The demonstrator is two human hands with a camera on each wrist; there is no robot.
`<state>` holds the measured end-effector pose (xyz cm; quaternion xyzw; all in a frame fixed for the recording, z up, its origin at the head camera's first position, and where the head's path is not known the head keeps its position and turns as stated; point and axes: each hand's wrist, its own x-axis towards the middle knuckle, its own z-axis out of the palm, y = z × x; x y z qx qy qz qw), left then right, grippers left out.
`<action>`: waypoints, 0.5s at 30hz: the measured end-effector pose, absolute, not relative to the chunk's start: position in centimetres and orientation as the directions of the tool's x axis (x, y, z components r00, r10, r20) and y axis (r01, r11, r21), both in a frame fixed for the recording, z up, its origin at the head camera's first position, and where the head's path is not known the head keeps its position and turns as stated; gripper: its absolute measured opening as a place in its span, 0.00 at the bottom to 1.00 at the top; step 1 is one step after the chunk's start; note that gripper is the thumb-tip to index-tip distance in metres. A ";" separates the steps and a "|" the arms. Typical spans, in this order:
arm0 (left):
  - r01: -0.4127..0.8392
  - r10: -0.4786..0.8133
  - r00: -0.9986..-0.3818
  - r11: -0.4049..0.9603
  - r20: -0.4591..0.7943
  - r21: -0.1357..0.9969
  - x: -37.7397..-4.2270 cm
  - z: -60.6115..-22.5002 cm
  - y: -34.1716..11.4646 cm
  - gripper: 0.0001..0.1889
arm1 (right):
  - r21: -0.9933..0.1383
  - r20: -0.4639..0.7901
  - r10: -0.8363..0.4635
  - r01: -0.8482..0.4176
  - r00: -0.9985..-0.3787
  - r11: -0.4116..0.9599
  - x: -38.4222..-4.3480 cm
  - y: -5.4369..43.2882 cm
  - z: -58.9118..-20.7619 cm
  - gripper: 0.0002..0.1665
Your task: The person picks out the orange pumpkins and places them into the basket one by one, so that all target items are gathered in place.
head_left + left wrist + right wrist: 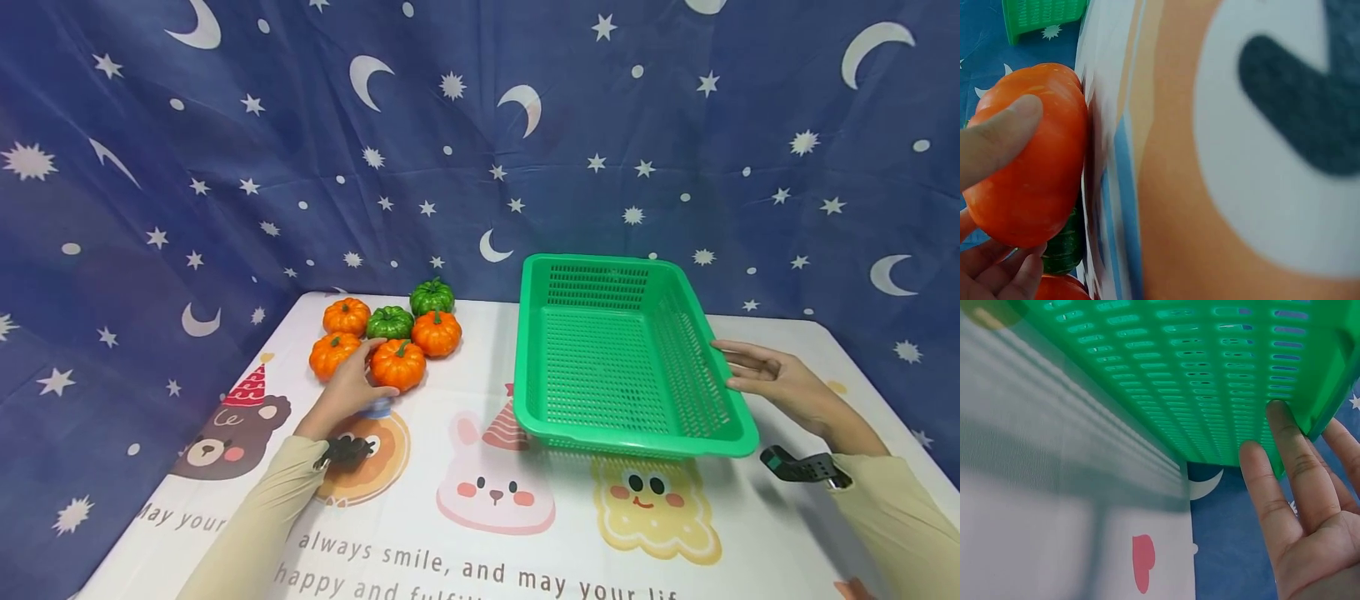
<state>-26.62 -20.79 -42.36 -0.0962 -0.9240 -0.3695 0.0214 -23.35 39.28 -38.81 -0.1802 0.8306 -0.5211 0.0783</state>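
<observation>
My left hand [348, 392] grasps an orange mini pumpkin [398, 365], thumb on one side and fingers round the other, well to the left of the green perforated plastic basket [637, 440]. Clustered around it, also left of the basket, are three more orange mini pumpkins [437, 335] and two green mini pumpkins [390, 323]. My right hand [783, 392] touches the basket's right side with fingers extended, unclenched. Behind the basket hangs a blue moon-and-star curtain [570, 200].
</observation>
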 end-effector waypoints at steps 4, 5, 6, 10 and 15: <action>0.208 0.160 -0.978 0.701 0.133 0.682 -26.8 -42.1 -20.7 0.45 | -0.894 0.056 -0.380 -0.216 -0.923 0.393 -23.2 39.1 -38.7 0.35; 0.212 0.160 -0.977 0.697 0.140 0.686 -26.8 -42.0 -20.7 0.45 | -0.893 0.056 -0.382 -0.217 -0.922 0.394 -23.2 39.1 -38.6 0.35; 0.214 0.158 -0.977 0.694 0.144 0.687 -26.9 -41.9 -20.6 0.45 | -0.892 0.056 -0.383 -0.218 -0.922 0.396 -23.2 39.1 -38.6 0.35; 0.215 0.155 -0.977 0.677 0.149 0.704 -27.2 -41.2 -20.4 0.44 | -0.882 0.045 -0.375 -0.213 -0.926 0.421 -23.1 39.0 -38.4 0.35; 0.236 0.181 -0.971 0.662 0.153 0.711 -27.3 -40.9 -20.2 0.44 | -0.875 0.022 -0.349 -0.187 -0.937 0.447 -23.0 39.0 -38.4 0.35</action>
